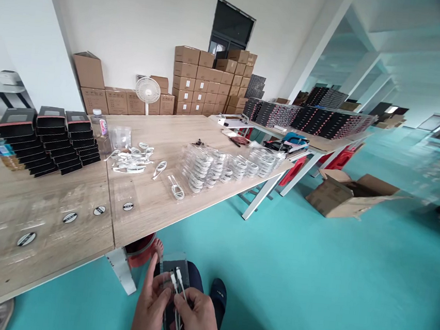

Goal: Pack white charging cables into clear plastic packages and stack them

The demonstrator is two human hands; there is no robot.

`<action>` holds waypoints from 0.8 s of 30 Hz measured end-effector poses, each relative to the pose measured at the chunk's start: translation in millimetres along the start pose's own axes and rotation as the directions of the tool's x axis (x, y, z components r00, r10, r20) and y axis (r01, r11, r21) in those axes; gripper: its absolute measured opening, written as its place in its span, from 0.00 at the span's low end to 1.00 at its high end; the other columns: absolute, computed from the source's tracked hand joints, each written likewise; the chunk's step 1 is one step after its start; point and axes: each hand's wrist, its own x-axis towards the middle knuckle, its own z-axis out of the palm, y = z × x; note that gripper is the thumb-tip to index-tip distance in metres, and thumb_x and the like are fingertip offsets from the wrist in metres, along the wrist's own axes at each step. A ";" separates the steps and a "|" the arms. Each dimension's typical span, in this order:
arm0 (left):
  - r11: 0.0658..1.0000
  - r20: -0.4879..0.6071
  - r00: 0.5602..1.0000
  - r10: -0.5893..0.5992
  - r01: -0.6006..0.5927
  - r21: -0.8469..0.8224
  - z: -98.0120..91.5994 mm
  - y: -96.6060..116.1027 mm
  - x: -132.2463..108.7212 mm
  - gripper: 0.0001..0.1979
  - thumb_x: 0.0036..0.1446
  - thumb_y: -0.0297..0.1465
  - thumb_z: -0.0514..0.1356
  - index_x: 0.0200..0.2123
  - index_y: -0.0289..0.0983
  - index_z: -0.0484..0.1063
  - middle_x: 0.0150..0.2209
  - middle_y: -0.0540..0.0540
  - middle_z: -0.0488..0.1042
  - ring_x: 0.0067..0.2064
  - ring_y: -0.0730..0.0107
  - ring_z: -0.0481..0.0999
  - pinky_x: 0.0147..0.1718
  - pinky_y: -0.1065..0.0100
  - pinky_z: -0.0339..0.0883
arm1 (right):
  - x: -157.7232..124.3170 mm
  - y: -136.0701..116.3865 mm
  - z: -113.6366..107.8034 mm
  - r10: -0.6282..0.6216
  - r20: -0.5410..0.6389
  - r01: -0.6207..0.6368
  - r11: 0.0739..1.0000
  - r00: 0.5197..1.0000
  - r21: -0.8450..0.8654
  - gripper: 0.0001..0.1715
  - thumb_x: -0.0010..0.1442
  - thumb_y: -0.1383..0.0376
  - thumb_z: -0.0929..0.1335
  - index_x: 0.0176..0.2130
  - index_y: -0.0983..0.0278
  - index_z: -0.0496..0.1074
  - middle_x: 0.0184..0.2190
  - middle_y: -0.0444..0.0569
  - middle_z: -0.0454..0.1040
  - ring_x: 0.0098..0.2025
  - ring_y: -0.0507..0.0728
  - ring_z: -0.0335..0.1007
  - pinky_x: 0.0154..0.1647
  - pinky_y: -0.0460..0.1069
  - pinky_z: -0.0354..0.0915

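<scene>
If the right hand's (200, 313) pinch loosens, the white cable (178, 321) could spring out of its bundle, its two plugs standing free above the thumbs, and the clear tray (175, 260) could tip toward the floor (291, 275), since nothing but the lap seems to lie beneath it. The cable runs between the two hands, over the tray, just off the surface's (151, 232) near edge; the left hand (155, 296) curls round the tray's side, forefinger raised, while the right's thumb and fingers close on the strands.
</scene>
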 end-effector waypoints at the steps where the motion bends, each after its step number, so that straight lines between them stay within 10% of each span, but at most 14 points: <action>1: 0.998 0.006 0.999 -0.041 0.041 -0.050 2.1 0.4 -0.6 0.44 0.48 0.39 0.72 0.67 0.50 0.58 0.40 0.46 0.81 0.38 0.59 0.80 0.36 0.64 0.71 | 0.8 0.9 2.0 0.005 0.009 -0.006 1.000 1.000 0.029 0.16 0.53 0.55 0.67 0.21 0.59 0.62 0.15 0.38 0.64 0.18 0.52 0.66 0.21 0.47 0.59; 8: 0.970 0.043 0.976 -0.215 0.218 -0.109 3.3 -2.2 5.4 0.20 0.41 0.40 0.76 0.34 0.39 0.75 0.25 0.54 0.71 0.28 0.71 0.71 0.29 0.69 0.64 | 1.3 5.3 12.0 0.000 0.005 0.000 1.000 1.000 0.009 0.22 0.53 0.52 0.68 0.19 0.58 0.57 0.13 0.38 0.62 0.18 0.52 0.65 0.20 0.47 0.57; 16: 0.996 -0.018 0.996 -0.083 0.082 -0.047 -0.4 -11.0 11.0 0.20 0.41 0.43 0.76 0.26 0.36 0.73 0.23 0.54 0.71 0.28 0.73 0.69 0.29 0.70 0.64 | 3.3 4.9 13.5 -0.080 -0.074 0.060 0.970 0.994 -0.235 0.20 0.55 0.59 0.66 0.18 0.59 0.56 0.17 0.39 0.57 0.22 0.52 0.61 0.24 0.47 0.54; 24: 0.995 -0.077 0.995 -0.061 0.055 -0.080 2.2 -4.1 14.6 0.20 0.38 0.42 0.77 0.25 0.37 0.73 0.22 0.53 0.74 0.25 0.74 0.70 0.26 0.71 0.65 | 3.4 5.3 14.6 -0.150 -0.038 0.106 0.835 0.988 -0.540 0.08 0.58 0.67 0.66 0.26 0.60 0.68 0.26 0.48 0.78 0.29 0.57 0.73 0.30 0.49 0.56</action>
